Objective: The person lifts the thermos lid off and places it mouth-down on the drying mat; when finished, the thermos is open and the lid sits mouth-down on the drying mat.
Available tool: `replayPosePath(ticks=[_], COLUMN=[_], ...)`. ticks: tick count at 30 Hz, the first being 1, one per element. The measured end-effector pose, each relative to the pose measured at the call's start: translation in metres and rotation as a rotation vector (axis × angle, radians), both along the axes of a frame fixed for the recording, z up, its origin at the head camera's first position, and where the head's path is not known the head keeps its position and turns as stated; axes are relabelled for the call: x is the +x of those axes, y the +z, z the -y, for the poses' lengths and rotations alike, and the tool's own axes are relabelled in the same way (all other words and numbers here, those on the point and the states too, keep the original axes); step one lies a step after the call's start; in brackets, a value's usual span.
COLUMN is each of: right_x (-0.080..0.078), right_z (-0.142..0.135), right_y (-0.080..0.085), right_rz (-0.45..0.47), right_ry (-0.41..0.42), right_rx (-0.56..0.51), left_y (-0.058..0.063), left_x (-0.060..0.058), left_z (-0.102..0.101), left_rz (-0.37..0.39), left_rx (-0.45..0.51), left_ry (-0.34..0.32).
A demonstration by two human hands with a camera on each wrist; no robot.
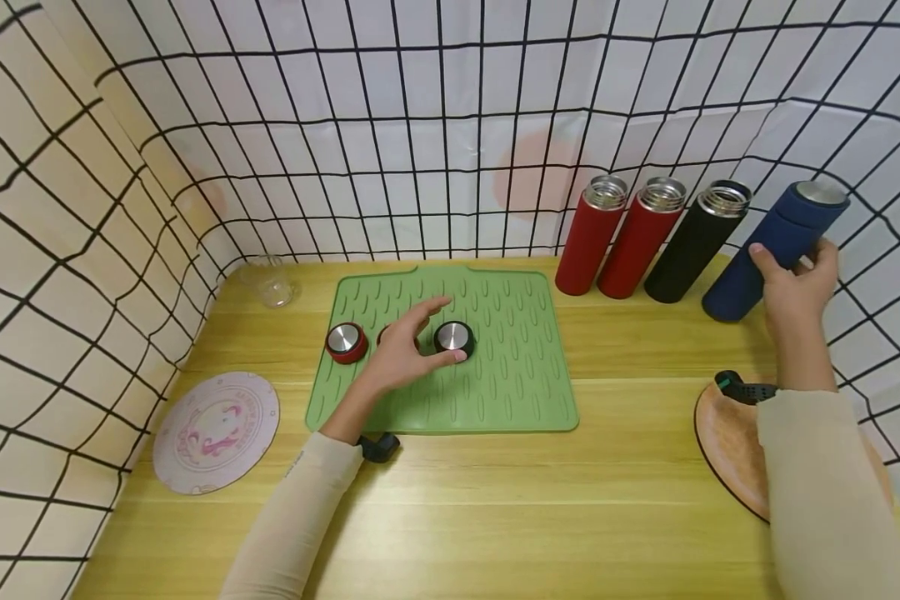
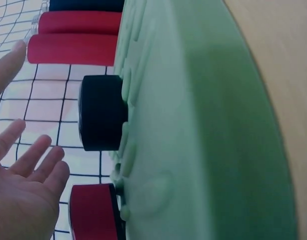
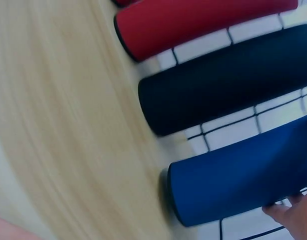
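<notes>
My right hand point(image 1: 798, 283) grips a blue thermos point(image 1: 776, 242) with its silver-topped lid on, thumb on the near side. In the right wrist view only fingertips point(image 3: 286, 212) show against the blue thermos point(image 3: 243, 175). My left hand point(image 1: 401, 354) hovers over a green mat point(image 1: 510, 375), thumb and fingers spread around a black lid point(image 1: 453, 337). The left wrist view shows those fingers apart from the black lid point(image 2: 101, 112). One red lid point(image 1: 347, 342) sits at the mat's left; another, mostly hidden behind my left hand, lies between them.
Left of the blue thermos stand a lidless black thermos point(image 1: 697, 242) and two lidless red ones point(image 1: 641, 237), point(image 1: 591, 236). A clear glass cup point(image 1: 273, 287) is at the back left. Round mats lie left point(image 1: 217, 433) and right point(image 1: 727, 442). Black wire grid point(image 1: 442, 117) encloses the table.
</notes>
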State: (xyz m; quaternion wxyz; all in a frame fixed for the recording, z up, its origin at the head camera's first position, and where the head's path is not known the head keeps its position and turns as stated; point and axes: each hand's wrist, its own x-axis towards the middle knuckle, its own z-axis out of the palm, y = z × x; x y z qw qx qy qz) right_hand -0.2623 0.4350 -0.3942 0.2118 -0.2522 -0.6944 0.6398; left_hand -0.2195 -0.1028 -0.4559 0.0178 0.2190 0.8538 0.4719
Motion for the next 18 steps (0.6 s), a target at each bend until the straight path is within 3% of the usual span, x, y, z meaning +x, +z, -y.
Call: replayPosePath(ticks=[9,14,18], right_x=[0.050,0.067,0.073], right_z=[0.050,0.080,0.106], right_y=[0.004,0.001,0.000], right_rz=[-0.362,-0.484,-0.465], right_ry=[0.049,0.217,0.378], right_rx=[0.007,0.003,0.069], left_y=[0.013,0.022,0.029], left_x=[0.007,0.010,0.011], left_z=[-0.009,-0.013,-0.015], left_rz=[-0.009,-0.027,-0.069], left_rx=[0.005,0.002,0.024], left_ry=[-0.011,-0.007,-0.035])
